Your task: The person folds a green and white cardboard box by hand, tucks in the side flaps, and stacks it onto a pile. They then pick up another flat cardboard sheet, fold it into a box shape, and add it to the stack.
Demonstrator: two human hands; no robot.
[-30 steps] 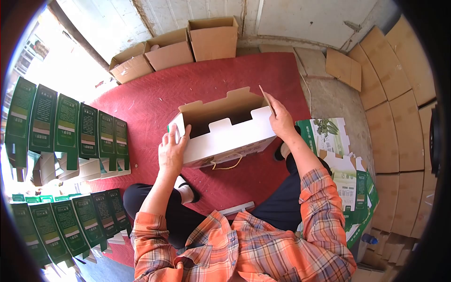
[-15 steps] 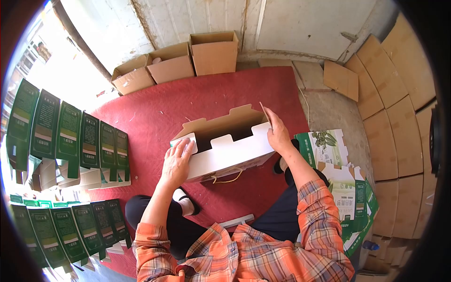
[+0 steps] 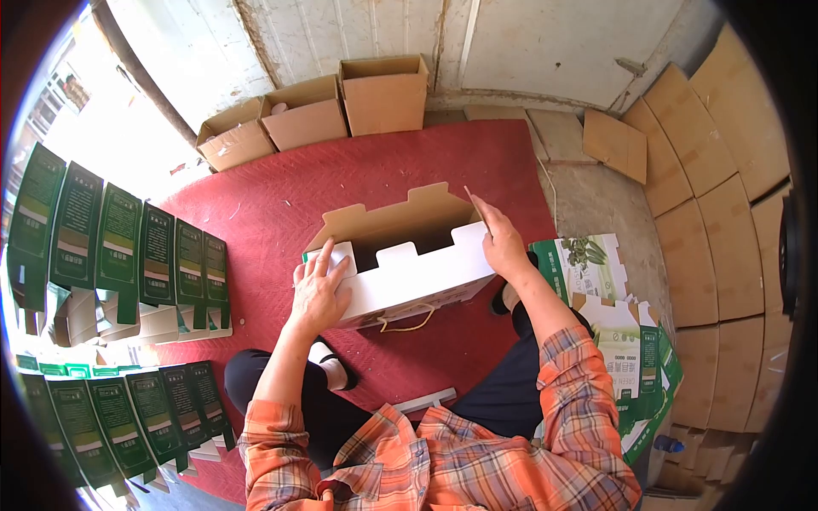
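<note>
A white carton [image 3: 426, 279] with a tan inside stands on the red carpet between my legs, its top open and notched flaps along the rims. A yellow cord handle [image 3: 409, 324] hangs from its near side. My left hand [image 3: 319, 288] lies on the folded left end flap, fingers stretched and apart. At the opposite end, my right hand [image 3: 503, 243] holds the raised right flap, its fingers along the outer face. The right thumb is mostly hidden.
Green printed cartons [image 3: 119, 243] stand in two rows at left. Three brown boxes [image 3: 383, 102] line the far wall. Flat printed carton sheets [image 3: 618, 341] lie to the right, before stacked brown cartons [image 3: 690, 255]. A grey-white bar [image 3: 426, 403] lies between my legs.
My left hand has shifted on the left flap; its fingers are now more spread and the index finger points forward. The right hand stays at the right flap. The view has moved slightly.
</note>
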